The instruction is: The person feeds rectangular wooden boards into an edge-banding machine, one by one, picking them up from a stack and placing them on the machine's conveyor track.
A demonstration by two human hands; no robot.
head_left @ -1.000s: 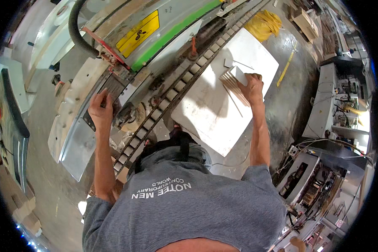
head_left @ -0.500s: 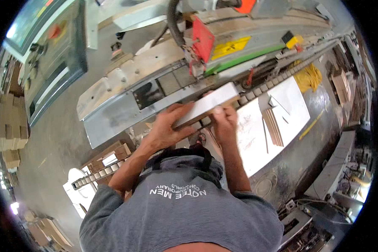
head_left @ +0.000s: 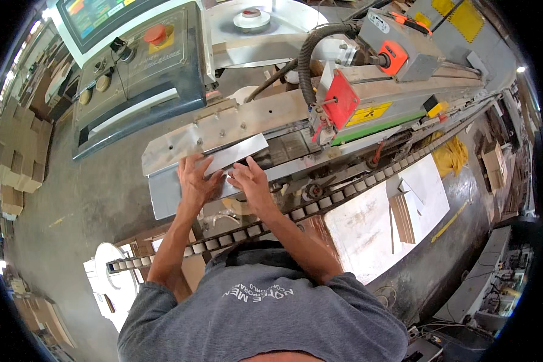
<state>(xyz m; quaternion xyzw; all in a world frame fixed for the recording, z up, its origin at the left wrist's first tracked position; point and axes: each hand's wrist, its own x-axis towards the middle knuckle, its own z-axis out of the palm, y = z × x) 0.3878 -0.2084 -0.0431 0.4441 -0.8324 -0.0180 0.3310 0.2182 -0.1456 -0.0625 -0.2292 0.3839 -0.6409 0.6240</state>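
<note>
A narrow white-faced strip of board [head_left: 241, 152] lies on the silver metal bed [head_left: 165, 196] of a machine, along the raised metal fence [head_left: 178, 145]. My left hand [head_left: 194, 183] rests with spread fingers on the strip's left part. Beside it, my right hand [head_left: 251, 186] touches the strip's near edge, its fingers bent and apart. The left end of the strip is partly hidden by my left hand.
A control panel [head_left: 142, 78] with a red button stands at far left. Right of the strip are a red guard plate [head_left: 342, 99] and a black hose [head_left: 304, 63]. A segmented roller track [head_left: 338, 197] crosses before me. A large white board [head_left: 368, 241] lies lower right.
The strip was held between both hands above the track. It has moved left and away from me onto the bed, and both hands have loosened around it. My view has shifted too.
</note>
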